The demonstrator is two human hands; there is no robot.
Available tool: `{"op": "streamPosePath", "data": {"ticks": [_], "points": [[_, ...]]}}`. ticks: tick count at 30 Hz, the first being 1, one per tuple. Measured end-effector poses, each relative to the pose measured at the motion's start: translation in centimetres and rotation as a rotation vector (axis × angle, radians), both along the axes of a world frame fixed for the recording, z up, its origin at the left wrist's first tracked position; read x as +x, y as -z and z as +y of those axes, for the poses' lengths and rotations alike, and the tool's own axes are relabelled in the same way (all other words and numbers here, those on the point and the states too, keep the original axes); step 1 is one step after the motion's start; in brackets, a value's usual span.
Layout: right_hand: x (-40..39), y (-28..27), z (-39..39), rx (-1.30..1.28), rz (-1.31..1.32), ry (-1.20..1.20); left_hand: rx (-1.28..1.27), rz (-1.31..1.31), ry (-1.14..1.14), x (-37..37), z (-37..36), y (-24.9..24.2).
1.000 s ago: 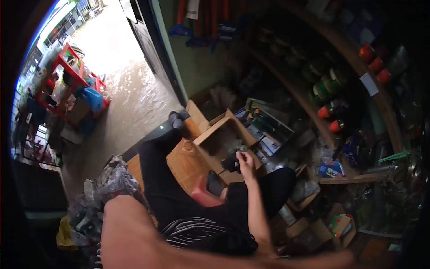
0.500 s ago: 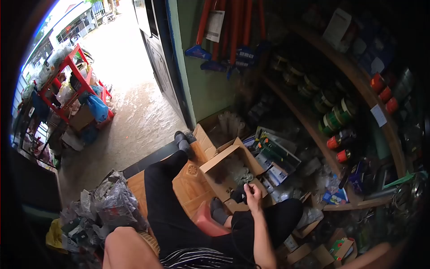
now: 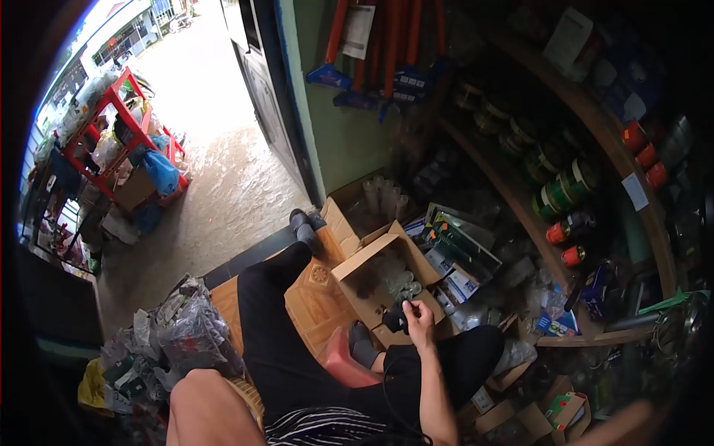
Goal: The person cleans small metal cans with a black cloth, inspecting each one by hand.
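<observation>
My right hand (image 3: 419, 324) is closed in a pinch on a small black object (image 3: 396, 320), above the near edge of an open cardboard box (image 3: 361, 260). Clear, round glass-like pieces (image 3: 405, 286) lie inside this box. My left hand is not visible; a bare, bent limb (image 3: 208, 405) shows at the lower left. My black-trousered legs (image 3: 275, 320) spread on either side of a red plastic piece (image 3: 346, 364).
A plastic-wrapped pile (image 3: 186, 327) lies at the left. Outside the doorway stands a red rack (image 3: 123, 141). Shelves with green tins (image 3: 565, 189) rise at the right, near flat packages (image 3: 461, 245). Another cardboard box (image 3: 342, 223) holds clear tubes. A blurred limb (image 3: 625, 427) shows at the lower right.
My right hand has shifted slightly, and the black object is now seen more fully at the left of my fingertips. The view has moved a little.
</observation>
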State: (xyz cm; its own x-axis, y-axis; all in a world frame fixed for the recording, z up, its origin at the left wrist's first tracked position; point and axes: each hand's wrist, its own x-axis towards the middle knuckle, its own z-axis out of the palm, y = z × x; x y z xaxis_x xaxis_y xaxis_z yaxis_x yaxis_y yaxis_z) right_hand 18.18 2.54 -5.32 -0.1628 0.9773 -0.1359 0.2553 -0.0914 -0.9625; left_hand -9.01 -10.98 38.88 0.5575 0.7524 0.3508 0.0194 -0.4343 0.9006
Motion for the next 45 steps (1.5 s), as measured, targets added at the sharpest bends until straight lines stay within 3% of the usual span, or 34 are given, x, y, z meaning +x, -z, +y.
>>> {"op": "streamPosePath", "data": {"ticks": [34,38,40,41,42,45], "points": [[-0.2,-0.5,-0.1,-0.007,-0.053,-0.053,0.06,0.092,-0.007,1.6,1.4,0.0],[0.1,1.9,0.2,0.03,0.072,-0.069,0.133,0.145,-0.015,3.0,2.1,-0.4],[-0.1,-1.3,-0.2,-0.053,-0.002,-0.057,0.148,0.17,-0.043,3.4,2.8,-0.4],[0.0,-0.9,0.0,-0.033,0.003,-0.061,0.171,0.193,-0.064,3.5,3.1,-0.2],[0.3,4.2,0.8,0.004,0.015,-0.037,0.198,0.206,-0.062,3.8,3.3,-0.1],[0.0,-0.1,0.4,0.024,-0.051,-0.052,0.241,0.232,-0.08,3.9,3.9,0.2]]}}
